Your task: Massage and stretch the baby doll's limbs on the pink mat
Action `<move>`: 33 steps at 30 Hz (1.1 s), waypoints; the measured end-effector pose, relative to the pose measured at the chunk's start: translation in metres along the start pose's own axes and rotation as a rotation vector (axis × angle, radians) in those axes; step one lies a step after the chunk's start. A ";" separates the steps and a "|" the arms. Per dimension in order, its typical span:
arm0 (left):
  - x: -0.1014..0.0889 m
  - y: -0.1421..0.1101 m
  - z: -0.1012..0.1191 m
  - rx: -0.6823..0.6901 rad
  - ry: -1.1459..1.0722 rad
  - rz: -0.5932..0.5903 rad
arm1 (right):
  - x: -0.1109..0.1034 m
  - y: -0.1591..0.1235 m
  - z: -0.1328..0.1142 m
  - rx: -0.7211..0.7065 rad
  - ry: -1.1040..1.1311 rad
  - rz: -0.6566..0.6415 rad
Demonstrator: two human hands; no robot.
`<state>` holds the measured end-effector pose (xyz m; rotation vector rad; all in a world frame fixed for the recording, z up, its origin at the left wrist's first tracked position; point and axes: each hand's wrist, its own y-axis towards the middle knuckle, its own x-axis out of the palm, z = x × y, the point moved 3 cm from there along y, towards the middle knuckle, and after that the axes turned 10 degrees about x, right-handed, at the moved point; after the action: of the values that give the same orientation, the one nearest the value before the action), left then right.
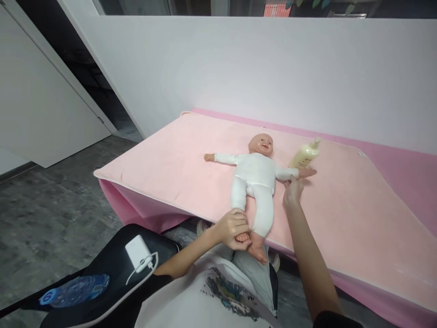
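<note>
A baby doll [254,180] in a white suit lies on its back on a pink towel [184,159], arms spread, feet at the near edge. My left hand [234,229] is closed round the doll's foot at the towel's edge. My right hand [292,191] pinches the doll's wrist, just below its outstretched arm. A pale yellow pump bottle [305,155] lies on its side on the towel just beyond that arm.
The towel covers a pink padded table [403,159] set against a white partition wall [239,68]. At my lower left a black bag [112,273] holds a white power bank with cable [138,253] and a water bottle [75,289]. Grey floor lies to the left.
</note>
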<state>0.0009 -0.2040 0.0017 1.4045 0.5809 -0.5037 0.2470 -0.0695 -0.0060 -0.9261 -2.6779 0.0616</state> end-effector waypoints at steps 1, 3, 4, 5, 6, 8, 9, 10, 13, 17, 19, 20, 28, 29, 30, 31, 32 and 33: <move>-0.001 -0.002 0.000 -0.025 -0.018 0.001 | -0.004 -0.005 0.000 0.071 0.057 -0.007; -0.006 -0.003 0.001 -0.089 -0.088 -0.002 | -0.014 -0.015 -0.002 0.224 0.136 0.025; -0.009 -0.002 0.001 -0.119 -0.138 -0.009 | -0.019 -0.022 -0.004 0.285 0.152 0.039; -0.014 -0.001 0.002 -0.146 -0.194 -0.016 | -0.024 -0.029 -0.006 0.339 0.166 0.042; -0.018 0.001 0.002 -0.172 -0.246 -0.020 | -0.028 -0.038 -0.008 0.389 0.181 0.026; -0.029 0.004 -0.001 -0.229 -0.294 -0.019 | -0.034 -0.062 -0.011 0.471 0.196 -0.065; -0.034 0.006 -0.005 -0.266 -0.282 -0.015 | -0.035 -0.077 -0.011 0.509 0.184 -0.132; -0.039 0.007 -0.011 -0.310 -0.252 -0.015 | -0.036 -0.094 -0.010 0.504 0.154 -0.206; -0.046 0.007 -0.030 -0.436 -0.141 -0.049 | -0.037 -0.152 0.001 0.308 -0.051 -0.391; -0.040 0.003 -0.042 -0.521 -0.049 -0.150 | -0.046 -0.216 0.025 0.037 -0.427 -0.286; -0.036 -0.001 -0.038 -0.560 -0.012 -0.194 | -0.050 -0.236 0.032 -0.133 -0.607 -0.280; -0.035 -0.004 -0.034 -0.587 -0.004 -0.209 | -0.050 -0.243 0.033 -0.209 -0.687 -0.301; -0.037 -0.023 0.017 -0.747 -0.098 -0.082 | -0.047 -0.257 0.033 -0.629 -1.078 -0.444; -0.037 -0.025 0.025 -0.762 -0.106 -0.061 | -0.046 -0.258 0.034 -0.655 -1.093 -0.432; -0.036 -0.027 0.033 -0.769 -0.109 -0.049 | -0.045 -0.259 0.035 -0.674 -1.099 -0.421; -0.035 -0.029 0.041 -0.766 -0.108 -0.046 | -0.044 -0.260 0.036 -0.687 -1.098 -0.412; -0.034 -0.030 0.048 -0.758 -0.102 -0.052 | -0.043 -0.261 0.037 -0.695 -1.090 -0.405; -0.032 -0.032 0.055 -0.746 -0.091 -0.064 | -0.043 -0.261 0.038 -0.700 -1.080 -0.401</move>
<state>-0.0395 -0.2625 0.0022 0.6534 0.6518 -0.3431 0.1119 -0.3001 -0.0172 -0.5373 -3.9742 -0.6965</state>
